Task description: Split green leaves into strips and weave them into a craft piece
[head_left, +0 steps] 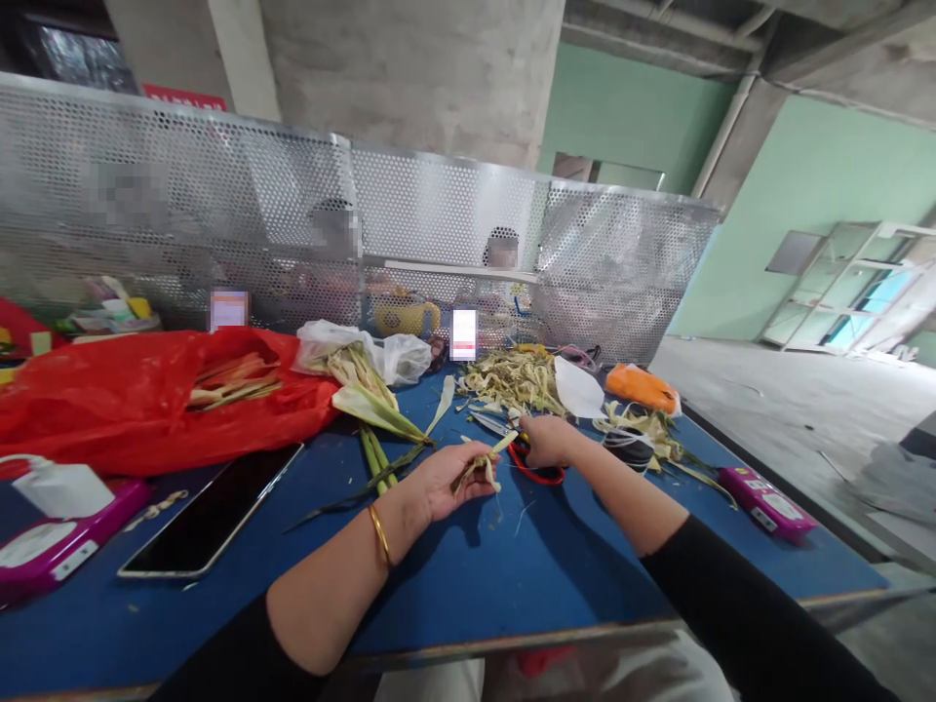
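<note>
My left hand [457,480] is closed around a small bunch of pale dried corn husk strips [479,470], held above the blue table. Just to its right, my right hand [547,442] is closed over the middle of a pair of scissors [537,476]. Their red handles stick out below the hand, and the blades point left. The fingertips are partly hidden. Behind the hands lies a loose heap of curled husk strips [512,378]. A broad pale green husk leaf [384,414] and green stalks [376,456] lie left of the hands.
A red plastic bag [146,429] with reddish husks spreads at left, near a dark phone [212,512] and a purple power strip [65,546]. On the right are an orange packet [642,387] and another purple power strip [767,502]. A perforated metal screen [446,205] borders the back.
</note>
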`<action>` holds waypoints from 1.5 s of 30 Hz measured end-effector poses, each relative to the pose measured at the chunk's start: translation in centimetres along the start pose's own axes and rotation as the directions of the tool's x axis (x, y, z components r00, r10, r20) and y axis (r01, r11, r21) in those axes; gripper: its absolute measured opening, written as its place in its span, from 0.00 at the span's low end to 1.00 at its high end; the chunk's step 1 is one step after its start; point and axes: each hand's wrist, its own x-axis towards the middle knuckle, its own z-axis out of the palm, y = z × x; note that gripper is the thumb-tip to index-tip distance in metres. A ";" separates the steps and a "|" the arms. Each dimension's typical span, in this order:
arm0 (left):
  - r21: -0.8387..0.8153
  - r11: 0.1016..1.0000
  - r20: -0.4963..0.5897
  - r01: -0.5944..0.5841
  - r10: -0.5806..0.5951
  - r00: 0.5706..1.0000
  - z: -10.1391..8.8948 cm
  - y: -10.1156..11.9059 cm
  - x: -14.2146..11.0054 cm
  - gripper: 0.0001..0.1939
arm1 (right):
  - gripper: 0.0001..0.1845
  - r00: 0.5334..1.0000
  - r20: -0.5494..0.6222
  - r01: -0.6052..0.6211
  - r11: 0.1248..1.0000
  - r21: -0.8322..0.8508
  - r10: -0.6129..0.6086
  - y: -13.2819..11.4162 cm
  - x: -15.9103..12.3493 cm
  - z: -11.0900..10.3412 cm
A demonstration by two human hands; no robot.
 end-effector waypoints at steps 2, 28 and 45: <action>0.009 1.000 0.007 -0.012 0.012 1.000 -0.1 0.0 0.1 0.07 | 0.24 0.999 -0.041 -0.018 0.996 0.087 0.022 0.2 0.0 0.2; -0.033 0.998 -0.031 -0.058 0.057 0.998 -0.8 1.1 0.3 0.07 | 0.29 0.994 0.104 -0.101 0.056 0.993 -0.042 1.7 -12.5 -2.1; 0.034 0.995 -0.041 -0.098 0.099 0.994 -0.5 0.9 -0.3 0.08 | 0.25 0.931 0.348 -0.366 0.319 0.874 0.113 0.1 -11.1 0.6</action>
